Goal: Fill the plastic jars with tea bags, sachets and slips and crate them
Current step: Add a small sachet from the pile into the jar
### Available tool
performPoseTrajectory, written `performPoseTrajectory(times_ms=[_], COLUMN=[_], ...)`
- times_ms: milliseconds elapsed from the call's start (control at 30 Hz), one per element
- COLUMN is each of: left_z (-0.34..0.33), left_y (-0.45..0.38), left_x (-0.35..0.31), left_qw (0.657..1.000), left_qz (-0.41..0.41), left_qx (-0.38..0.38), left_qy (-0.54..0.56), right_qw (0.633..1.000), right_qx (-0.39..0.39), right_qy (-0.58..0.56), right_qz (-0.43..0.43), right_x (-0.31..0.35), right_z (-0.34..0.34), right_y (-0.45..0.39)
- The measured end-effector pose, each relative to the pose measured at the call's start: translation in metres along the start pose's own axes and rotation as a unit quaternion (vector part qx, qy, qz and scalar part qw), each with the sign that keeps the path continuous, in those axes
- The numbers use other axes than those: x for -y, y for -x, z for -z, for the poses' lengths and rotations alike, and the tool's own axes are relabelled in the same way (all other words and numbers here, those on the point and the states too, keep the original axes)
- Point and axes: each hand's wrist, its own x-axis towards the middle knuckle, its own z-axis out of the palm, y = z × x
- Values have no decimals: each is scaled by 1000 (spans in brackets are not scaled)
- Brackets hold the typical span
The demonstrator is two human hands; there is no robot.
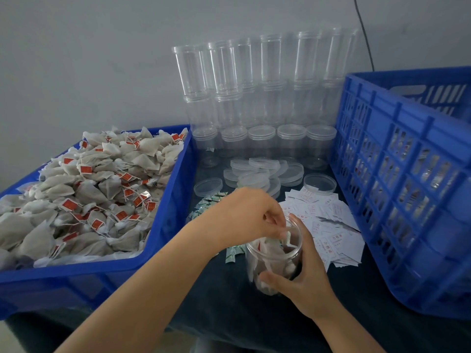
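My right hand (303, 281) grips a clear plastic jar (274, 258) that holds several tea bags and stands on the dark table. My left hand (251, 216) is over the jar's mouth and pinches a small green-and-white sachet (287, 238) at the rim. More sachets (207, 205) lie behind my left hand. White slips (331, 225) with red print are spread to the right of the jar. The shallow blue tray (175, 194) on the left is heaped with tea bags (84, 189) with red tags.
Empty clear jars (254, 93) are stacked against the wall at the back. Loose clear lids (262, 171) lie in front of them. A tall blue crate (405, 179) stands on the right and holds filled jars behind its slotted wall.
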Motion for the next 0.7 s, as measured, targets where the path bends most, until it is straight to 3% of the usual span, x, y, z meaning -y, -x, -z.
performPoseTrajectory(times_ms=[200, 333, 467, 700], left_z=[-3, -25, -47, -91], left_y=[-27, -62, -93, -128], left_x=[11, 28, 37, 38], left_qw=[977, 975, 971, 987], left_qz=[52, 115, 128, 156], left_qx=[-180, -119, -76, 2], left_qy=[105, 147, 189, 44], right_qw=[1000, 1000, 999, 993], right_qx=[-9, -21, -41, -100], right_qy=[6, 16, 9, 53], right_qz=[-4, 5, -6, 8], right_x=[3, 3, 9, 8], right_z=[0, 8, 27, 62], right_y=[2, 3, 8, 10])
